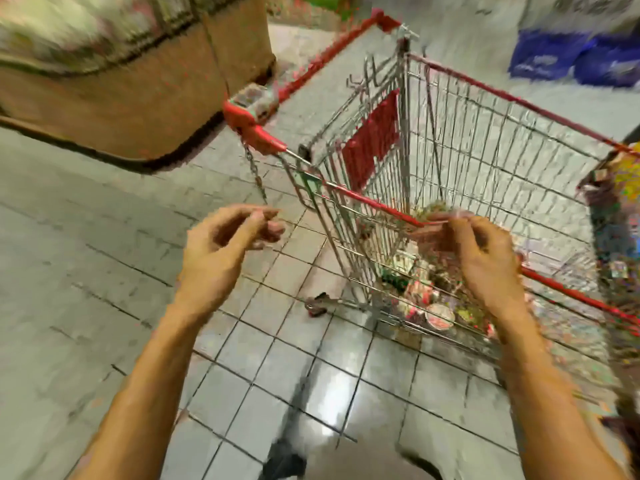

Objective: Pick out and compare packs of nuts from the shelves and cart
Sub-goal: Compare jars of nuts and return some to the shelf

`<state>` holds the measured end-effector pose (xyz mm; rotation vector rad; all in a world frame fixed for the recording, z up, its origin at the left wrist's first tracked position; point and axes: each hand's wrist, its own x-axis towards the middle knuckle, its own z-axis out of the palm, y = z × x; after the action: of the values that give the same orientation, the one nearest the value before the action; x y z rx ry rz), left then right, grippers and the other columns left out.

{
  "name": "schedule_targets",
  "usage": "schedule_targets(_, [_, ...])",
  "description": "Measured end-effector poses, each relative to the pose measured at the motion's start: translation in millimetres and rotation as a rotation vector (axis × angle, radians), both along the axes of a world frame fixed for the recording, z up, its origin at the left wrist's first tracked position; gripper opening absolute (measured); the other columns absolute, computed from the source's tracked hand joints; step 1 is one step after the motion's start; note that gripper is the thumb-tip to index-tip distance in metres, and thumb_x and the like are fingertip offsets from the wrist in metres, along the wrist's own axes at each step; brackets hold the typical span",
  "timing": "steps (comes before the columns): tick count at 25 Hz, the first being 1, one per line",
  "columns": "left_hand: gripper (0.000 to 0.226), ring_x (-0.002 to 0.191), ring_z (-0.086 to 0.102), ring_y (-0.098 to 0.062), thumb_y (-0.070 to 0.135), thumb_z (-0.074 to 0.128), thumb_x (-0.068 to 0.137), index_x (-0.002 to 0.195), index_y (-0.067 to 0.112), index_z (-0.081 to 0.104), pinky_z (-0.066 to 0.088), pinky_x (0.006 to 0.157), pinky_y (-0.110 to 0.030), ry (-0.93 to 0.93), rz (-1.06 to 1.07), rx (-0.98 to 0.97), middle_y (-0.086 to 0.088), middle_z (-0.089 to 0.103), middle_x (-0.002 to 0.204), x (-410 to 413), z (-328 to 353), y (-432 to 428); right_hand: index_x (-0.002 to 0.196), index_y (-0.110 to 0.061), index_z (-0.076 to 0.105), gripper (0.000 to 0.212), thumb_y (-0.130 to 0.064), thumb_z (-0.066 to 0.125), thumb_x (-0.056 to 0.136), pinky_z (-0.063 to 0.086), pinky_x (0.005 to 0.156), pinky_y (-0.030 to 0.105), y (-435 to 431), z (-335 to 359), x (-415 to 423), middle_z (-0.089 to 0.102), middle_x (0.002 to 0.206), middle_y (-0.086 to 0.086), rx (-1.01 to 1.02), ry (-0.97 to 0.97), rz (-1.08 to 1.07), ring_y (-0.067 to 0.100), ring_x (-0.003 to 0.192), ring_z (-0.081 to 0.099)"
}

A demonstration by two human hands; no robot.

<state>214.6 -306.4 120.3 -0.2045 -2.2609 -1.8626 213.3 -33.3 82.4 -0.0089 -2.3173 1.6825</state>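
A wire shopping cart (467,109) with red trim stands ahead of me on the tiled floor. Several packs and cups (429,299) lie at its bottom. My right hand (485,265) is over the cart's near rim and pinches a blurred, clear pack of nuts (433,223) by its edge. My left hand (225,251) hovers to the left of the cart, fingers loosely curled, with nothing in it. The picture is smeared by motion.
A brown display stand (138,98) with goods on top is at the far left. Blue bags (571,57) lie at the back right. A colourful shelf edge (620,237) runs along the right. Grey tiles (86,271) cover the floor.
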Motion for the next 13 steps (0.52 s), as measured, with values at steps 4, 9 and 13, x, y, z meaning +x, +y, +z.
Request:
schedule_targets(4, [0.014, 0.074, 0.067, 0.001, 0.020, 0.049, 0.088, 0.089, 0.022, 0.064, 0.050, 0.067, -0.012, -0.003, -0.297, -0.086, 0.017, 0.072, 0.072, -98.1, 40.2, -74.5, 0.082, -0.035, 0.061, 0.026, -0.025, 0.043, 0.098, 0.055, 0.078, 0.038, -112.7, 33.7, -75.0, 0.070, 0.085, -0.011, -0.043, 0.007, -0.034, 0.014, 0.083, 0.067])
schedule_targets(9, [0.018, 0.082, 0.066, -0.009, 0.012, 0.050, 0.095, 0.090, 0.019, 0.066, 0.053, 0.081, -0.028, -0.049, -0.600, -0.073, 0.004, 0.071, 0.081, -257.8, 46.7, -74.7, 0.081, -0.034, 0.059, 0.022, -0.028, 0.045, 0.097, 0.048, 0.071, 0.023, -180.0, 35.0, -176.4, 0.066, 0.083, -0.015, 0.086, 0.001, -0.221, 0.006, 0.072, 0.062])
schedule_targets(13, [0.020, 0.080, 0.064, -0.001, 0.008, 0.049, 0.094, 0.095, 0.018, 0.066, 0.052, 0.076, -0.020, 0.010, -0.792, -0.043, 0.005, 0.068, 0.086, -360.9, 30.5, -48.4, 0.089, -0.025, 0.062, 0.023, -0.020, 0.042, 0.099, 0.052, 0.069, 0.026, -151.9, 34.2, -237.5, 0.070, 0.094, 0.002, -0.073, -0.078, -0.376, 0.013, 0.074, 0.068])
